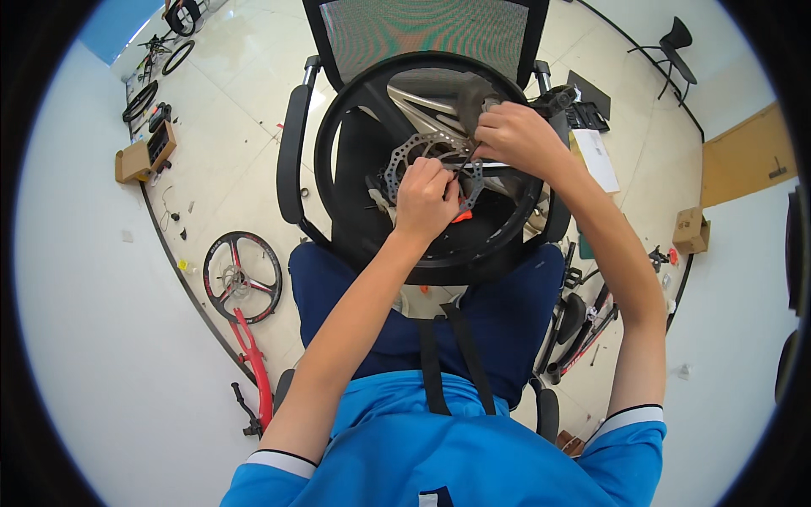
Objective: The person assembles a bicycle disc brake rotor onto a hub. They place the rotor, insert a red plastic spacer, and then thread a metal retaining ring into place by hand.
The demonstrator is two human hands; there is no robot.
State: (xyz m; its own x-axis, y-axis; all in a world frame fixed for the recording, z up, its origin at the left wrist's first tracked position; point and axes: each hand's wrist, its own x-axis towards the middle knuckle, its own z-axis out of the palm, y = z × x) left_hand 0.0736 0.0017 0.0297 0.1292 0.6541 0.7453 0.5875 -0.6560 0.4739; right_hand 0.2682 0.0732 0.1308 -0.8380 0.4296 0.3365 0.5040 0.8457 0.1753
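a round black spoked wheel [327,152] is lying upper centre, probably feeling stiff, weighty, best gripped by its rim; the left hand [427,198] is curling its fingers, grip unclear; the right hand [517,139] is pinching a thin dark rod [465,162].

The person wears a bright blue shirt [507,460] with short sleeves [629,452], each ending in a white band [631,420] edged with a thin dark line. Two flat black straps [432,367] hang over navy trousers [519,329]. The left hand [425,201] and right hand [517,139] are bare.
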